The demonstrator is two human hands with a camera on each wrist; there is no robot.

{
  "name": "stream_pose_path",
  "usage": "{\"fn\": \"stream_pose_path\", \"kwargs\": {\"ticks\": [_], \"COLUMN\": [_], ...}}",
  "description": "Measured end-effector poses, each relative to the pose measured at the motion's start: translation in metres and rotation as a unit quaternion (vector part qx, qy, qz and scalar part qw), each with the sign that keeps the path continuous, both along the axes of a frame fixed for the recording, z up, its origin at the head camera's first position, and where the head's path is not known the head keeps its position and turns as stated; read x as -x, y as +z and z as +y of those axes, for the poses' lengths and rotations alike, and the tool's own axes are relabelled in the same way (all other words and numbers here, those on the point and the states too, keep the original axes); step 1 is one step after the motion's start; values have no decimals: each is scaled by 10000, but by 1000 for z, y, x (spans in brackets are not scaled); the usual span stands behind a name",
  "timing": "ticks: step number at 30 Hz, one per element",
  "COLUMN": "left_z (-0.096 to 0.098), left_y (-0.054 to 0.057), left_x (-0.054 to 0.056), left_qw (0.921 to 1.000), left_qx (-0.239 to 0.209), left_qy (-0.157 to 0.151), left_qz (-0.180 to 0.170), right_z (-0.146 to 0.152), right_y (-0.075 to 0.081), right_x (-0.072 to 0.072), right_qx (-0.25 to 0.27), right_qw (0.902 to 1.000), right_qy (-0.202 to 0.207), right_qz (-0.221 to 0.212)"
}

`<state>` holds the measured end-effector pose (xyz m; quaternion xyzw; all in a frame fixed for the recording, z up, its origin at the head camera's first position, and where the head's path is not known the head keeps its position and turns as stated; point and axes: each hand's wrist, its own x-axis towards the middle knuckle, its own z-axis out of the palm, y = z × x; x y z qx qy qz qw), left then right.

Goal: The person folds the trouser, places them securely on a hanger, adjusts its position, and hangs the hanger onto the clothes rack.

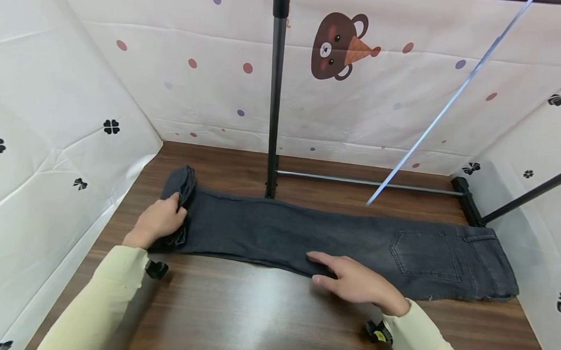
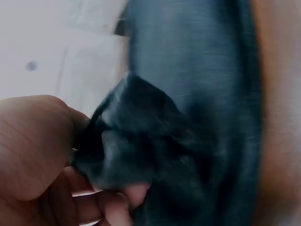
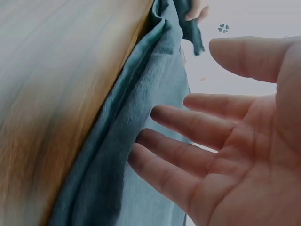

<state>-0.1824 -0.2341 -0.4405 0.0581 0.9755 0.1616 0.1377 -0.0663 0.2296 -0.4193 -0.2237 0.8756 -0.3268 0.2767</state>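
Dark grey jeans (image 1: 278, 226), folded lengthwise, stretch across the wooden tabletop with the back pocket and waistband at the right. At the leg end my left hand (image 1: 160, 220) grips the bunched, turned-up hem (image 1: 180, 184). The left wrist view shows the thumb and fingers of the left hand (image 2: 42, 160) curled round the dark cloth (image 2: 136, 132). Over the near edge of the leg hovers my right hand (image 1: 355, 280), fingers spread. In the right wrist view, the right hand (image 3: 235, 146) is palm up to the camera beside the denim (image 3: 155, 94), holding nothing.
A black upright pole (image 1: 276, 92) stands behind the jeans, with a thin metal bar (image 1: 354, 180) running right to a black foot (image 1: 467, 202). A pale blue strip (image 1: 450, 103) hangs diagonally at the right. White printed sheets (image 1: 209, 80) enclose the back and sides.
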Motion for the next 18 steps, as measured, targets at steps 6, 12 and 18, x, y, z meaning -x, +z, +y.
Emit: {"fn": "stream_pose_path", "kwargs": {"ticks": [6,12,18], "left_z": [9,16,21], "left_y": [-14,-11,-5], "left_x": [0,-3,-10], "left_qw": [9995,9990,9965], "left_qx": [282,267,462], "left_qy": [-132,-102,-204], "left_qz": [-38,346,660], "right_z": [-8,-15,-27], "right_y": [0,0,-3], "right_x": [2,6,10], "right_qx": [158,220,510], "right_qw": [9998,9995,9981], "right_qy": [92,71,22], "right_qz": [-122,-192,-333]}}
